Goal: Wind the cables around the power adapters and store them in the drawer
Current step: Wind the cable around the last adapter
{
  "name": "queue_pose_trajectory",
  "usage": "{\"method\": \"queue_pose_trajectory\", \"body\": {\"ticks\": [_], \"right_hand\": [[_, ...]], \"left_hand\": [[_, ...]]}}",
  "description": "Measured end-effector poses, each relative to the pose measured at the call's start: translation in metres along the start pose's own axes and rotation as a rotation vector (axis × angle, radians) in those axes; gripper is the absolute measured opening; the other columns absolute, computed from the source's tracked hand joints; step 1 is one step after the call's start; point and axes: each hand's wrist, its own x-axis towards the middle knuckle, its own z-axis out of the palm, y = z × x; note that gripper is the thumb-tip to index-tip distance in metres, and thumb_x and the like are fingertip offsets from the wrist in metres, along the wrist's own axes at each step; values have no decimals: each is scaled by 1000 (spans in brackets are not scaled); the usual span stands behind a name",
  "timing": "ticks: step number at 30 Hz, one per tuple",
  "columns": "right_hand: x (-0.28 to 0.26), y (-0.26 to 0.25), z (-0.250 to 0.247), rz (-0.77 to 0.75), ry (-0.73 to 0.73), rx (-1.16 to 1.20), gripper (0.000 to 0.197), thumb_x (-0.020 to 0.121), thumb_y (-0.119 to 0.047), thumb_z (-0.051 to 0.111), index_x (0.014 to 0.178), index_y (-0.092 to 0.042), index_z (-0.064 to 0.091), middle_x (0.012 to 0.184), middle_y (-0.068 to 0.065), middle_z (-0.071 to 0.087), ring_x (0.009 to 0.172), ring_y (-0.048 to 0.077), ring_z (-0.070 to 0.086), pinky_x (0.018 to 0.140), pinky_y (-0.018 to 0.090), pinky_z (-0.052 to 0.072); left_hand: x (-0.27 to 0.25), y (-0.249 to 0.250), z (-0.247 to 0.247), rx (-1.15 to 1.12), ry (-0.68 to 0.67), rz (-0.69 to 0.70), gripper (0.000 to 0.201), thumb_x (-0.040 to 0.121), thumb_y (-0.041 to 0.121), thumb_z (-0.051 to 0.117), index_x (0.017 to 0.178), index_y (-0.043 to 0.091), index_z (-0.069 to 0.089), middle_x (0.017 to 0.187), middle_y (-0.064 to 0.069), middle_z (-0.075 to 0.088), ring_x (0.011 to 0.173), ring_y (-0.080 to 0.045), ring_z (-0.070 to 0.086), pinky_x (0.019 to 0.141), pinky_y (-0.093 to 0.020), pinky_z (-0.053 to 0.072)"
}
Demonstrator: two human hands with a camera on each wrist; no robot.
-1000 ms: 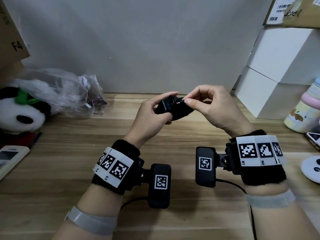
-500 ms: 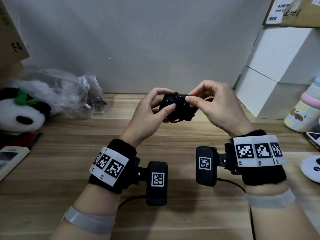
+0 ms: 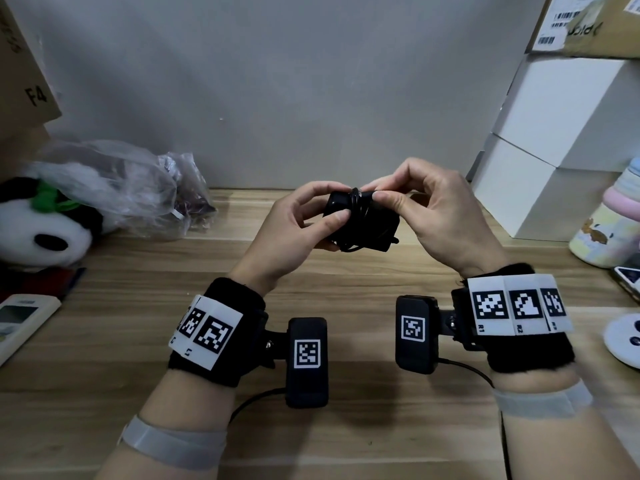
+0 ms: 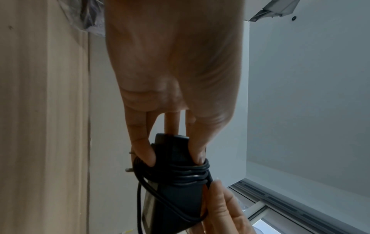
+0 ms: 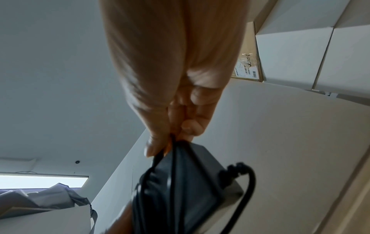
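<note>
A black power adapter (image 3: 367, 223) is held in the air above the wooden table (image 3: 311, 278), with its black cable (image 3: 356, 206) wound several times round its middle. My left hand (image 3: 308, 220) grips the adapter's left end between thumb and fingers. My right hand (image 3: 408, 202) pinches the cable at the adapter's top edge. The left wrist view shows the adapter (image 4: 176, 186) with the cable turns (image 4: 188, 174) and two metal prongs. In the right wrist view the adapter (image 5: 186, 186) hangs below my pinching fingers, a cable loop (image 5: 248, 178) jutting out. No drawer is in view.
A plush panda (image 3: 41, 223) and a crumpled plastic bag (image 3: 131, 188) lie at the back left. A remote (image 3: 20, 320) sits at the left edge. White boxes (image 3: 554, 150) stack at the right, with a pastel bottle (image 3: 609, 223) and a round white item (image 3: 623, 337).
The adapter has turned and dropped slightly between my hands, and the right hand has brought the cable over its top. Both hands stay close together.
</note>
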Motion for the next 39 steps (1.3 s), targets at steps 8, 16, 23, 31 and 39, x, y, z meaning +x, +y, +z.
{"method": "queue_pose_trajectory", "body": {"ticks": [8, 16, 23, 31, 39], "right_hand": [[0, 6, -3, -17, -56, -43, 12, 89, -13, 62, 77, -15, 58, 85, -6, 69, 83, 16, 65, 78, 41, 50], [1, 12, 3, 173, 26, 15, 17, 78, -27, 74, 70, -17, 63, 59, -9, 59, 40, 0, 47, 43, 13, 36], [4, 13, 5, 122, 118, -43, 23, 84, -30, 68, 72, -12, 61, 69, 0, 65, 62, 11, 55, 59, 24, 43], [4, 10, 17, -18, 79, 101, 25, 97, -36, 44, 80, -22, 57, 86, 2, 67, 85, 12, 58, 87, 38, 45], [3, 8, 18, -105, 36, 10, 32, 95, -43, 40, 76, -19, 51, 69, -8, 54, 72, 18, 47, 70, 30, 38]], "left_hand": [[-1, -2, 3, 1, -47, -56, 23, 91, 6, 58, 113, 13, 60, 98, -3, 69, 72, -10, 63, 58, -24, 51], [2, -4, 3, 72, 15, 6, 21, 90, 3, 58, 109, 13, 61, 99, 0, 69, 71, -10, 62, 56, -23, 50], [3, -5, 4, 104, 64, 34, 23, 90, 3, 60, 102, 22, 57, 105, 3, 63, 72, -14, 64, 61, -29, 55], [3, -4, 4, 50, 54, 1, 19, 90, 3, 58, 107, 14, 57, 106, 1, 64, 69, -13, 66, 60, -27, 55], [2, -4, 4, -18, -51, -34, 22, 88, 10, 60, 109, 12, 60, 105, -4, 67, 72, -11, 64, 57, -25, 50]]}}
